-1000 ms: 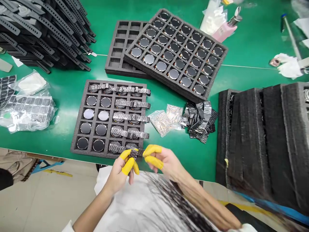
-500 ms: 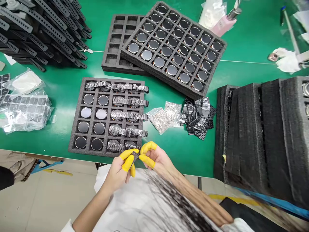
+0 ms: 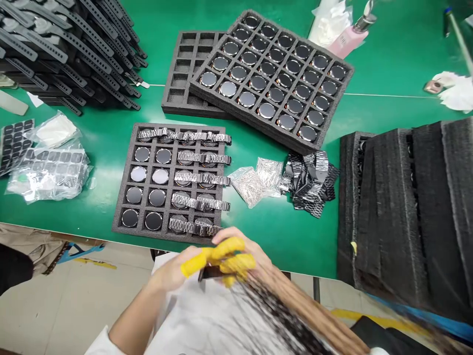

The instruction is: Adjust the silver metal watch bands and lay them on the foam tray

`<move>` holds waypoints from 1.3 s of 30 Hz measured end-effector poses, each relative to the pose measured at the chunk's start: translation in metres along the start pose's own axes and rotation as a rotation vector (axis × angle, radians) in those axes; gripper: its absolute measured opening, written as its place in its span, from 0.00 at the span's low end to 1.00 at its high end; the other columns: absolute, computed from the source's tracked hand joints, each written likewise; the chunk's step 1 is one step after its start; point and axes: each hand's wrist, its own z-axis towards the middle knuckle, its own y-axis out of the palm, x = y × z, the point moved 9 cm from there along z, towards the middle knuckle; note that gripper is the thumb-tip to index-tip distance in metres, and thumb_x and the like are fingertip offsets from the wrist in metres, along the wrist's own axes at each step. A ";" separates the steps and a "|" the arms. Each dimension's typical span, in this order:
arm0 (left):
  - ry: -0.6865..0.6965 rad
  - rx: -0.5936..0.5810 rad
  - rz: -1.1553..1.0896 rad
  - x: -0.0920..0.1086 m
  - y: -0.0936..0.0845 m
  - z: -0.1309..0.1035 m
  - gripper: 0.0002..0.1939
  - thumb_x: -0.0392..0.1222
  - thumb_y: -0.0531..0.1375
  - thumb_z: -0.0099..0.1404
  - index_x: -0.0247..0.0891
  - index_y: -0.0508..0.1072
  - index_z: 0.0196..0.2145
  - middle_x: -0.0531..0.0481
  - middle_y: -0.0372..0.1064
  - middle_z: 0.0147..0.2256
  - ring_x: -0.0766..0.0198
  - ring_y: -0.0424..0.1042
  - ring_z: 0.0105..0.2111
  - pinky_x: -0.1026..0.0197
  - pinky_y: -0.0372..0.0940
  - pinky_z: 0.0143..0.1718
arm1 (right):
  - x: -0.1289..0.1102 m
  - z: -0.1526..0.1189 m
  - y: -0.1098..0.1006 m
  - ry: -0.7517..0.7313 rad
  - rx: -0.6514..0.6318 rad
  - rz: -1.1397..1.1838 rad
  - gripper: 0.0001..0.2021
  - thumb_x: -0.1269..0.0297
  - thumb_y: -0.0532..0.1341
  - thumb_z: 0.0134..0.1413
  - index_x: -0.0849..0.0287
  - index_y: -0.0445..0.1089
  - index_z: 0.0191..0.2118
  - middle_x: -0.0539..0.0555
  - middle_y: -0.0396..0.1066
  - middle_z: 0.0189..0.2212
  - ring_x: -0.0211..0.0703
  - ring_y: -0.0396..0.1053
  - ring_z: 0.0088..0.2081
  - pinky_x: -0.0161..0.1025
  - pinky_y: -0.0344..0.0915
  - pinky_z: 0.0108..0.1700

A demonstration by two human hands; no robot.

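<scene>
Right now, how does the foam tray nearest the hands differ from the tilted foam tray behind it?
The near tray lies flat on the table; the far tray rests tilted on an empty tray. The near tray has metal bracelets laid across its right columns; the far tray holds only bare watch heads. The far tray has more compartments. Both are dark grey foam grids.

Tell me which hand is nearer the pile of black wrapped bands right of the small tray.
Right. The right hand sits below and left of the pile, at the table edge. The left hand is farther left, meeting the right over a small dark piece.
</scene>
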 end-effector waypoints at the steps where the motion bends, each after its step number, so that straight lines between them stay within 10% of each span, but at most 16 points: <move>1: 0.072 -0.043 0.146 0.021 -0.010 0.002 0.27 0.65 0.58 0.72 0.38 0.82 0.47 0.43 0.80 0.39 0.50 0.80 0.41 0.51 0.76 0.45 | -0.009 -0.001 0.001 -0.045 -0.024 0.029 0.11 0.47 0.67 0.65 0.46 0.80 0.40 0.57 0.78 0.39 0.58 0.75 0.49 0.54 0.76 0.49; 6: 0.259 0.607 1.008 0.107 -0.144 0.035 0.19 0.44 0.58 0.75 0.36 0.74 0.59 0.38 0.71 0.59 0.48 0.68 0.61 0.43 0.62 0.66 | -0.028 -0.005 0.004 -0.230 -0.018 0.259 0.18 0.46 0.60 0.72 0.55 0.79 0.45 0.61 0.80 0.37 0.49 0.79 0.39 0.44 0.77 0.41; 9: 0.030 0.573 1.430 0.106 -0.194 0.084 0.20 0.38 0.56 0.74 0.28 0.74 0.60 0.30 0.69 0.60 0.41 0.65 0.61 0.39 0.64 0.63 | -0.022 -0.006 0.004 -0.256 0.074 0.294 0.16 0.47 0.62 0.70 0.52 0.80 0.43 0.58 0.81 0.34 0.47 0.80 0.36 0.40 0.76 0.37; 18: -0.059 0.288 1.916 0.107 -0.191 0.134 0.10 0.36 0.59 0.69 0.27 0.78 0.41 0.30 0.75 0.43 0.39 0.70 0.51 0.44 0.63 0.52 | 0.004 -0.017 0.015 -0.115 0.159 0.403 0.14 0.49 0.65 0.69 0.54 0.79 0.38 0.57 0.79 0.29 0.47 0.77 0.32 0.40 0.74 0.33; 24: 0.163 0.618 1.395 0.115 -0.230 0.110 0.06 0.40 0.62 0.68 0.34 0.74 0.40 0.34 0.75 0.42 0.41 0.71 0.53 0.44 0.67 0.55 | 0.032 -0.025 0.022 0.134 0.197 0.615 0.19 0.44 0.69 0.63 0.57 0.74 0.35 0.54 0.74 0.29 0.38 0.68 0.23 0.35 0.67 0.22; 27: 0.222 0.759 1.143 0.110 -0.217 0.068 0.10 0.46 0.59 0.74 0.38 0.70 0.46 0.41 0.77 0.41 0.51 0.76 0.43 0.50 0.72 0.47 | 0.036 -0.024 0.027 0.190 0.190 0.727 0.18 0.46 0.69 0.64 0.58 0.71 0.37 0.52 0.75 0.29 0.33 0.64 0.19 0.32 0.61 0.22; 31: 0.232 0.660 0.681 0.074 -0.153 0.019 0.16 0.55 0.67 0.69 0.42 0.73 0.45 0.52 0.76 0.34 0.61 0.75 0.31 0.58 0.72 0.37 | 0.039 -0.016 0.034 0.258 0.168 0.779 0.19 0.46 0.70 0.64 0.58 0.69 0.37 0.52 0.77 0.27 0.31 0.64 0.18 0.30 0.59 0.21; 39: 0.230 0.459 0.056 0.004 -0.062 0.002 0.13 0.49 0.70 0.67 0.41 0.76 0.44 0.42 0.77 0.49 0.55 0.78 0.48 0.54 0.75 0.48 | 0.051 -0.001 0.059 0.451 0.139 0.756 0.23 0.43 0.71 0.58 0.61 0.74 0.37 0.48 0.71 0.19 0.31 0.57 0.15 0.30 0.50 0.18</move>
